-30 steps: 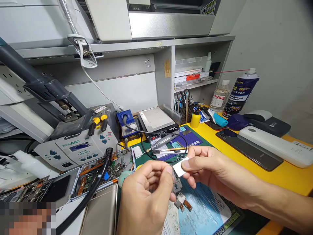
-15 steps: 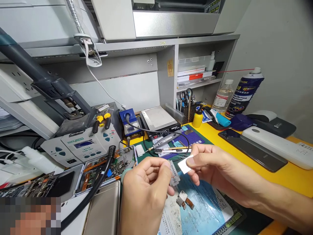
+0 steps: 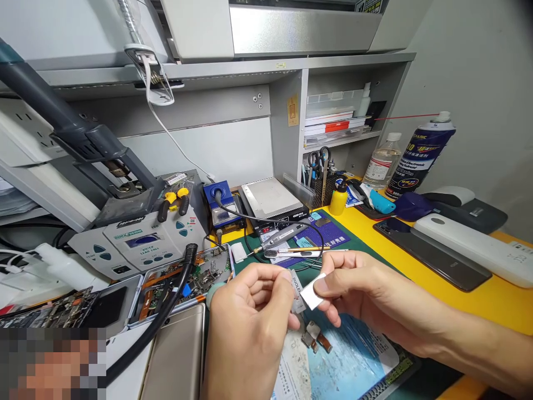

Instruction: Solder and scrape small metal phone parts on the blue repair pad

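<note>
At the far left, a control unit (image 3: 137, 241) with a small display is standing behind some circuit boards (image 3: 210, 269), and a black hose (image 3: 174, 297) is slanting in front of them. A gold-coloured panel (image 3: 175, 355) is lying just left of the left hand (image 3: 252, 325). The left hand's thumb and index finger are pinching a thin metal blade (image 3: 296, 291) with printed lettering, holding it above the table (image 3: 466, 311). The blade's lettering is running from the far end towards the near end, tilting slightly right; its left part is hiding behind the fingers, so its full long axis is not clear. Just right of it, a white piece (image 3: 312, 293) is overlapping the blade in view; whether the two are touching cannot be told. This piece is pointing its free end down and left, towards the blade, with its long axis sloping from lower left to upper right. The right hand (image 3: 360, 283) is pinching its other end, the thumb pressing on top. Below the gap between the hands, a small part with brown ribbons (image 3: 323, 343) is lying on a blue sheet (image 3: 350, 355). Beyond the hands, a grey pen-shaped tool (image 3: 283, 237) is resting. Farther right, a spray can (image 3: 420, 158) is standing behind a dark phone (image 3: 433, 255), and a long white case (image 3: 474, 250) is lying beside the phone.
</note>
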Action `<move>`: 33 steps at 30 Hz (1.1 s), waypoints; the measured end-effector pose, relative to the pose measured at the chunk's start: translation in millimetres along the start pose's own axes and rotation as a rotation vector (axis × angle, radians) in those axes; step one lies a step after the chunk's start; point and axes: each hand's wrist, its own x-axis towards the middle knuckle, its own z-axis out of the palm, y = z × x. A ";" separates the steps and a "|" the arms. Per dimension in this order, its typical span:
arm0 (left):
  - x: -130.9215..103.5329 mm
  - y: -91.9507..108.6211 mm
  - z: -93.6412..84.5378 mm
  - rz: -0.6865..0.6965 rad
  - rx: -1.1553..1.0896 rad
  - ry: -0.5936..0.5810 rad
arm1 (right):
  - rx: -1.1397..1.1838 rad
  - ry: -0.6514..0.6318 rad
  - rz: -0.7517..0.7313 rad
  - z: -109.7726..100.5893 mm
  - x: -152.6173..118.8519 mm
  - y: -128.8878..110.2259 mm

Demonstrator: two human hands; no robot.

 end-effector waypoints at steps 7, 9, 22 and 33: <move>-2.9 -0.6 2.5 0.040 -0.011 -0.028 | 0.010 0.010 -0.049 0.4 -0.5 -2.3; -4.8 -0.9 4.9 0.049 -0.011 -0.006 | 0.012 0.016 -0.043 0.3 -0.5 -2.7; -4.8 -3.1 6.3 0.062 0.008 0.004 | 0.015 0.016 -0.047 -0.9 -1.9 -2.5; -5.2 -1.9 7.9 0.062 0.003 0.016 | 0.019 0.022 -0.068 0.8 -2.6 -3.6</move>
